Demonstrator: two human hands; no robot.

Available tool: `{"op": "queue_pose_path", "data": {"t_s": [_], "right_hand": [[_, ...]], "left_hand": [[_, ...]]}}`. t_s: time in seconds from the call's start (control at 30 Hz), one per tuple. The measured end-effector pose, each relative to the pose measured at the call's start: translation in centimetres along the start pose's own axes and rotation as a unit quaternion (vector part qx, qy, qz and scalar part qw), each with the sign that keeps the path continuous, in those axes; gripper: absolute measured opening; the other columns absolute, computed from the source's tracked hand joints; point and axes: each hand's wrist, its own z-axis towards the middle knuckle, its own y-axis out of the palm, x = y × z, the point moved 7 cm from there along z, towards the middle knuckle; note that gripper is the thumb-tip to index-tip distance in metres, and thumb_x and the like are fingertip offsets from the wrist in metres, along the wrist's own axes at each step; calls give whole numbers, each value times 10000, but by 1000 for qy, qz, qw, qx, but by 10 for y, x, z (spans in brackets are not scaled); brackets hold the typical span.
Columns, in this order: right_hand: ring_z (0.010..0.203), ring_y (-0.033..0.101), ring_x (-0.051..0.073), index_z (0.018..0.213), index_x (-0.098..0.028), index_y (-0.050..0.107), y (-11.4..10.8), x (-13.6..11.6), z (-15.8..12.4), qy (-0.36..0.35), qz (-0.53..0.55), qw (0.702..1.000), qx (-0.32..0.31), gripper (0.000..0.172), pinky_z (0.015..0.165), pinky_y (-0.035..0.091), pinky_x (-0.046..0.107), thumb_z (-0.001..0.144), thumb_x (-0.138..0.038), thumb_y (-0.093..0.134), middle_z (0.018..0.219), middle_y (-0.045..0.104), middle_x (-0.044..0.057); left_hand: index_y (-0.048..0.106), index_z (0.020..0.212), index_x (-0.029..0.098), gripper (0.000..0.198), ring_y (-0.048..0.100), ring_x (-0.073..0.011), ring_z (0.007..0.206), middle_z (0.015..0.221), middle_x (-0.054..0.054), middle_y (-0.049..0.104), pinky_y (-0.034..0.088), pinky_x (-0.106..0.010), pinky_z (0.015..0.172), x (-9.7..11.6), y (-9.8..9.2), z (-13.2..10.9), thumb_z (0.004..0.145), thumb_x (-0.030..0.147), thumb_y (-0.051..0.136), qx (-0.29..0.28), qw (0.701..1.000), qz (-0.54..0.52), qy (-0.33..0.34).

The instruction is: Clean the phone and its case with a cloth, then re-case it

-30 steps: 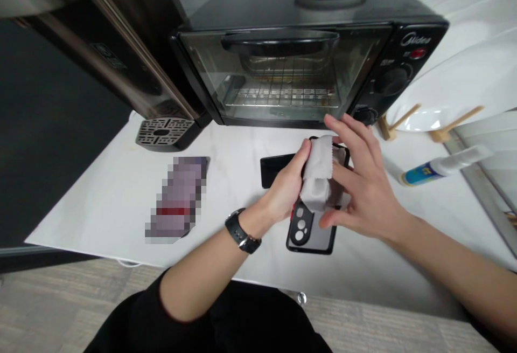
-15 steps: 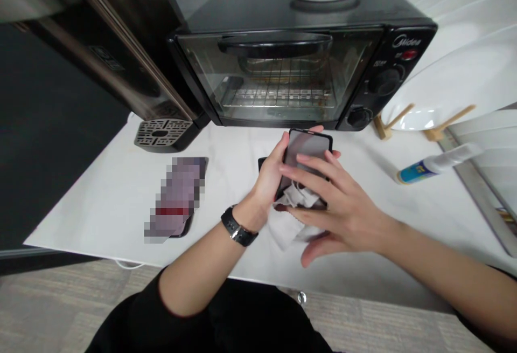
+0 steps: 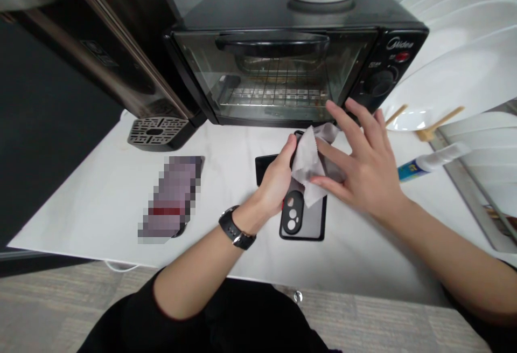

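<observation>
A black phone [image 3: 304,218] is held back side up over the white table, its camera bump toward me. My left hand [image 3: 277,180], with a black watch on the wrist, grips the phone's left edge. My right hand [image 3: 363,167] presses a small grey cleaning cloth [image 3: 307,163] onto the phone's far half, fingers spread flat over it. Another dark phone [image 3: 264,167] lies flat behind my left hand, partly hidden.
A black toaster oven [image 3: 291,56] stands at the back with a white bowl on top. A blurred phone [image 3: 172,196] lies at left, a drip tray [image 3: 155,132] beyond it. White plates in a wooden rack [image 3: 452,78] and a spray bottle [image 3: 434,161] are at right.
The phone was turned over, screen up half a second ago and back up now. The cloth moved from the near end up to the far end of the phone.
</observation>
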Motion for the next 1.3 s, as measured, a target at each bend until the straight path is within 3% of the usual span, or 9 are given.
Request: {"op": "queue_pose_path", "data": {"t_s": [0.13, 0.27, 0.5, 0.6, 0.8, 0.93, 1.03, 1.17, 1.3], "right_hand": [[1601, 308, 507, 1274, -291, 732, -10, 4, 1, 25, 9, 1000, 12, 446, 1284, 186, 792, 965, -609, 676, 1739, 399, 82], [1588, 352, 472, 1082, -260, 773, -10, -2, 1, -11, 42, 999, 13, 343, 1316, 164, 750, 951, -573, 720, 1692, 469, 70], [1584, 401, 348, 807, -197, 723, 5, -44, -7, -163, 214, 962, -51, 454, 1341, 237, 607, 964, -621, 686, 1606, 573, 130], [1592, 390, 325, 878, -209, 755, 5, -50, -8, -174, 277, 943, -62, 448, 1327, 274, 604, 973, -637, 662, 1663, 515, 121], [1628, 321, 341, 1313, -244, 747, 7, -56, -11, -164, 341, 923, -71, 508, 1290, 326, 606, 999, -627, 632, 1777, 314, 136], [1650, 254, 348, 1332, -298, 739, 10, -61, -14, -167, 292, 938, -78, 523, 1316, 240, 646, 967, -663, 656, 1793, 289, 95], [1649, 251, 370, 1355, -332, 721, 11, -55, -13, -155, 250, 953, -69, 586, 1319, 188, 680, 933, -733, 647, 1818, 225, 65], [1661, 190, 423, 1362, -300, 692, 15, -32, -9, -89, 172, 979, -63, 722, 1309, 123, 728, 928, -844, 504, 1841, 91, 78], [1657, 189, 456, 1356, -282, 679, 13, -3, -5, -6, 95, 994, -43, 716, 1294, 131, 760, 990, -820, 379, 1841, 92, 79]], "left_hand": [[734, 1380, 261, 479, 678, -277, 1354, 1332, -33, 784, 491, -388, 1189, 8, 1, 3, 1119, 521, 428, -23, 995, 52, 78], [765, 1278, 241, 472, 631, -230, 1409, 1367, -22, 763, 409, -334, 1236, 13, 1, 5, 1138, 477, 381, -35, 986, 107, 123], [659, 1417, 288, 535, 777, -214, 903, 1018, -44, 804, 591, -352, 953, 36, -3, -2, 1125, 571, 312, -6, 987, 74, 142], [618, 1482, 300, 569, 766, -217, 816, 974, -49, 799, 604, -354, 879, 39, -7, -1, 1118, 591, 291, 7, 990, 65, 125], [532, 1588, 282, 602, 795, -267, 930, 1050, -76, 811, 592, -408, 961, 31, -9, 1, 1121, 576, 292, -5, 994, 26, 106], [464, 1636, 246, 630, 809, -272, 947, 1051, -84, 825, 596, -428, 987, 24, -6, 1, 1129, 562, 266, -17, 997, -1, 75], [516, 1600, 209, 619, 800, -271, 1080, 1075, -75, 829, 567, -432, 1079, 19, -5, 5, 1141, 525, 245, -10, 998, -13, 53], [658, 1459, 202, 565, 736, -257, 1266, 1210, -46, 815, 535, -395, 1152, 7, 0, 6, 1144, 513, 308, -29, 999, -22, 20], [698, 1427, 223, 481, 722, -311, 1287, 1212, -38, 824, 558, -424, 1132, -9, 4, 0, 1115, 496, 454, -4, 999, -12, -30]]}}
